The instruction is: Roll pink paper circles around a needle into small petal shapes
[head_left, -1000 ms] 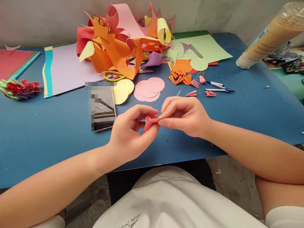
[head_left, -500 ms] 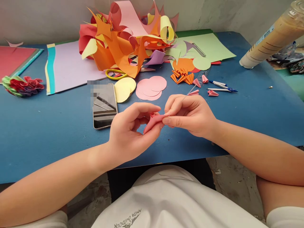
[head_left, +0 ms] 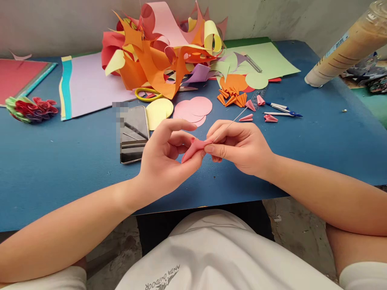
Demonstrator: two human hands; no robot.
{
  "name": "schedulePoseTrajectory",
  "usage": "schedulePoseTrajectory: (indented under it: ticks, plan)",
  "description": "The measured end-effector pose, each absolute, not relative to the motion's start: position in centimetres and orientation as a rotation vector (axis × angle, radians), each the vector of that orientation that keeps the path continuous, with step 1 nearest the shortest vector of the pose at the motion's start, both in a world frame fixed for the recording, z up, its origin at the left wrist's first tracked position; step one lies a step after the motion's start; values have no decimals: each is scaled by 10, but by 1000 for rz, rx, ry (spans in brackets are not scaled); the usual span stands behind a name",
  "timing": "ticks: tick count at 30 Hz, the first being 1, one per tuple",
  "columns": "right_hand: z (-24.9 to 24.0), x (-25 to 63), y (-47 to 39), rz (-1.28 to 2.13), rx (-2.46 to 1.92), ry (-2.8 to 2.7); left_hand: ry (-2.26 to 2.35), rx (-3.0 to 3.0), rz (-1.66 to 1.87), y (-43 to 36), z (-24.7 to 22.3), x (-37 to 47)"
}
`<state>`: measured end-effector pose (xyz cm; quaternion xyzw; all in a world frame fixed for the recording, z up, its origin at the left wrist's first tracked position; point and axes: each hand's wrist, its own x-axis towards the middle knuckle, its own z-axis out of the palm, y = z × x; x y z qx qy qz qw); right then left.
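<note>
Between my hands is a piece of pink paper [head_left: 196,147], curled and pinched to a narrow end on the right. My left hand [head_left: 167,161] holds its wide, rolled side between thumb and fingers, the index finger lifted off. My right hand [head_left: 243,147] pinches the narrow end between thumb and fingertips. A thin straight wire or stick [head_left: 232,123] slants from the right fingertips up toward a small pink paper cone [head_left: 250,105]; whether the fingers grip it I cannot tell. Beyond my hands lie pink paper circles [head_left: 193,108] and yellow paper circles [head_left: 159,112].
A phone [head_left: 134,135] lies left of my hands. Behind are yellow-handled scissors [head_left: 148,94], curled paper scraps [head_left: 163,48], orange paper cones [head_left: 232,97] and a blue-white compass [head_left: 284,114]. A tall drink cup [head_left: 341,46] stands right; a ruffled paper flower [head_left: 32,109] lies left.
Both hands have shifted slightly up and left with the pink paper. My left index finger has lifted away from it, and more of the thin wire or stick shows.
</note>
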<state>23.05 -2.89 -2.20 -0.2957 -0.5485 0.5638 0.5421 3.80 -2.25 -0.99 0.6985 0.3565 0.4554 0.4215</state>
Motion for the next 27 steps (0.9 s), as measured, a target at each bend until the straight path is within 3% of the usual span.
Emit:
schedulePoseTrajectory:
  ticks: [27]
  plan:
    - [-20, 232, -27, 1463, -710, -1222, 799, 1755, 1285, -23, -18, 41]
